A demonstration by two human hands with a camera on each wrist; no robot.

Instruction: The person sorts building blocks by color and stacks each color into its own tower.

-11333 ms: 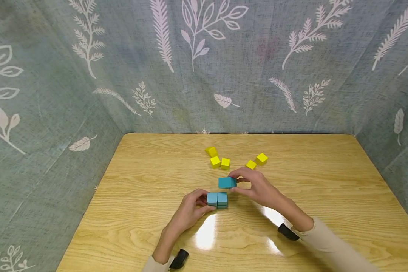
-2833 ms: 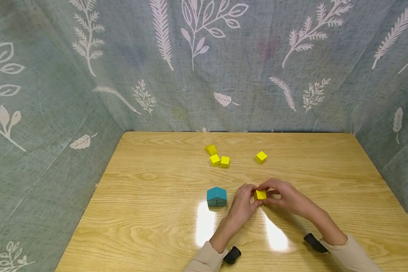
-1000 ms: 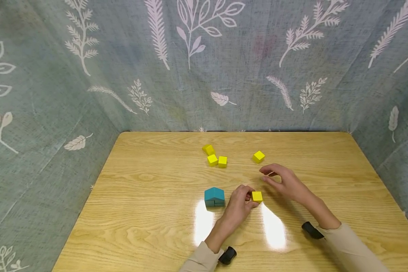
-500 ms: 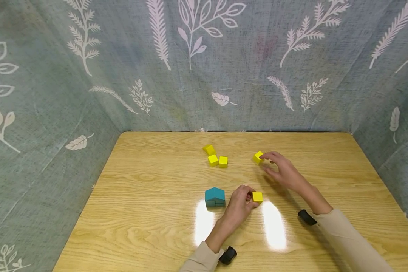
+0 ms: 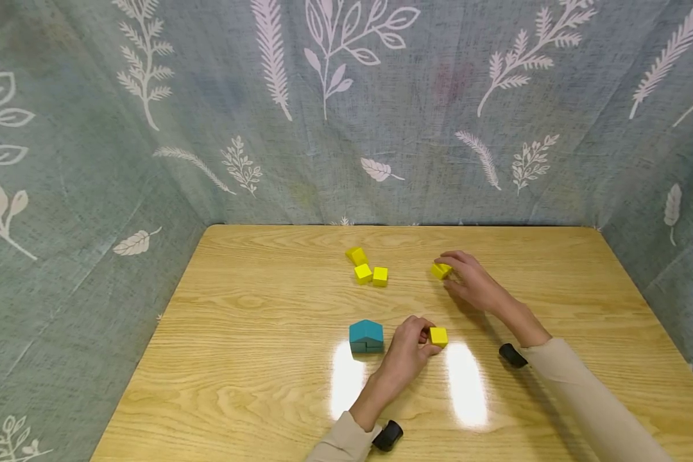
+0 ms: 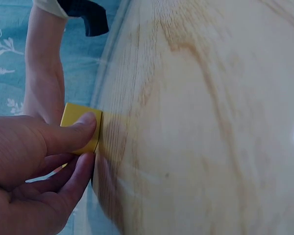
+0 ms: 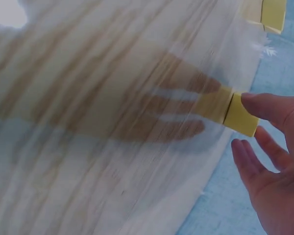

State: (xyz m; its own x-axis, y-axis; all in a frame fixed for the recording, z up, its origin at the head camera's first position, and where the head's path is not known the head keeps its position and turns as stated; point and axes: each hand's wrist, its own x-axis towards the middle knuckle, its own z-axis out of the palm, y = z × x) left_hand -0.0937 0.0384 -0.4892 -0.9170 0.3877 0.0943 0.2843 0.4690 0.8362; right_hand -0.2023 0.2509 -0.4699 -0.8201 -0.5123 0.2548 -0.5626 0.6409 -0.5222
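Note:
My left hand (image 5: pixel 405 350) pinches a yellow cube (image 5: pixel 438 337) that rests on the wooden table; in the left wrist view, thumb and fingers lie on this yellow block (image 6: pixel 81 115). Farther back, my right hand (image 5: pixel 475 282) reaches around another yellow block (image 5: pixel 439 271). One digit touches that yellow block (image 7: pixel 242 115) in the right wrist view, while some fingertips (image 7: pixel 241 147) stand apart from it; a firm grip is not visible. Left of my left hand stands a teal house-shaped stack of blocks (image 5: pixel 366 336), with a peaked top and smaller blocks beneath.
Several yellow blocks sit together at the back middle, among them a cube (image 5: pixel 363 274), another cube (image 5: pixel 380 276) and a sloped piece (image 5: pixel 357 256). The wooden table (image 5: pixel 254 385) meets a leaf-patterned cloth (image 5: pixel 300 173) at its back edge.
My right hand has left the front yellow cube and moved back to the rear yellow block. My left hand keeps its pinch. Earlier, the teal top pieces came onto the teal blocks.

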